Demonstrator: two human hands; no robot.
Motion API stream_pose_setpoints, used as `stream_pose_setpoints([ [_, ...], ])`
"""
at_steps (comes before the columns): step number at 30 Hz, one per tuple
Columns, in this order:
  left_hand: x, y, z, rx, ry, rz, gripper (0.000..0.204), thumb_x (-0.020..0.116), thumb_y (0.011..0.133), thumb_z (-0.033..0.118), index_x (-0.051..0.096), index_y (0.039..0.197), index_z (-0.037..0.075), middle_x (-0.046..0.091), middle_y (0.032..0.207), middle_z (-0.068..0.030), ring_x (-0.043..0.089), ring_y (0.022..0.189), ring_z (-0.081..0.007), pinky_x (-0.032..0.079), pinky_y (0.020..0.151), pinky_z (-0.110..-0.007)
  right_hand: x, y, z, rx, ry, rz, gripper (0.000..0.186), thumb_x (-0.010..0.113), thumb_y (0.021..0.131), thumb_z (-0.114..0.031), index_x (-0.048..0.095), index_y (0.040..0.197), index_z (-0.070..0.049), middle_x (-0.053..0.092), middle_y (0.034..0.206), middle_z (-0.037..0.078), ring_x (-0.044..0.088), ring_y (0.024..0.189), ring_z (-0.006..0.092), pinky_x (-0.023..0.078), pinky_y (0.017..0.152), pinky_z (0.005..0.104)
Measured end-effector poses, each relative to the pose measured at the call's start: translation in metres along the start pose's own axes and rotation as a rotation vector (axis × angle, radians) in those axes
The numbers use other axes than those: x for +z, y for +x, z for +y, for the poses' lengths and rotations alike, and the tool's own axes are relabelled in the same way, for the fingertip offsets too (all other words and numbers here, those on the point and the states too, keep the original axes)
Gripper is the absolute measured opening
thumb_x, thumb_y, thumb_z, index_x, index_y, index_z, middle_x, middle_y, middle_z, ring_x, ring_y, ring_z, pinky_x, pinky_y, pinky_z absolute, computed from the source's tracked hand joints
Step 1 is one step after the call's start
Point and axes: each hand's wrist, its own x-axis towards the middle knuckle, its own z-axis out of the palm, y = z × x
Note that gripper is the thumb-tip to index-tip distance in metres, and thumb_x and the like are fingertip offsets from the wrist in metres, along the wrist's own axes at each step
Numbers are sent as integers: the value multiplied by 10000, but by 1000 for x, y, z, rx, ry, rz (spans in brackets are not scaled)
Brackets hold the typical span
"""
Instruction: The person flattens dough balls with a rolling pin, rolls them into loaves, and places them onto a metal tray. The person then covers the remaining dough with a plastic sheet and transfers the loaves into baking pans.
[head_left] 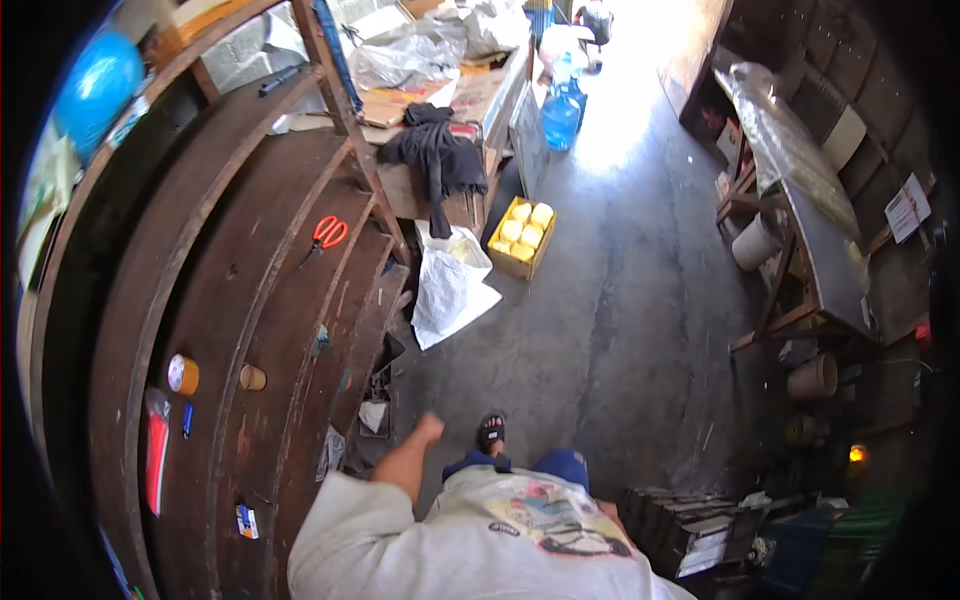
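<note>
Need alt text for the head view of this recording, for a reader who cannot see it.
A person's left hand hangs closed and empty beside a long dark wooden workbench holding red-handled scissors and a roll of brown tape; a yellow-filled cardboard box sits on the concrete floor.

A long dark wooden worktop (270, 300) runs along the left, carrying red-handled scissors (326, 234), a roll of tape (183, 374) and a small paper cup (252, 377). On the concrete floor (620, 300) lie a white sack (450, 285) and a yellow crate (522, 237).
</note>
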Motion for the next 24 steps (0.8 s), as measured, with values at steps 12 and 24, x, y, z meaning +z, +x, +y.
stream_pose_setpoints([
  [12,-316,153,90,-160,-1601,219,141,631,962,198,638,1058,96,685,889,-9,664,777,-112,548,638,-291,-35,165,-121,117,53,-70,444,672,891,-411,729,1132,-43,722,1139,202,718,925,317,548,789,416],
  [24,-617,215,-77,-553,-727,1690,938,792,829,505,371,1489,-11,456,1455,-259,454,1330,-403,369,1111,-508,-185,275,-285,303,1157,324,201,582,1006,-285,577,1126,-124,655,838,82,650,687,214,558,592,392],
])
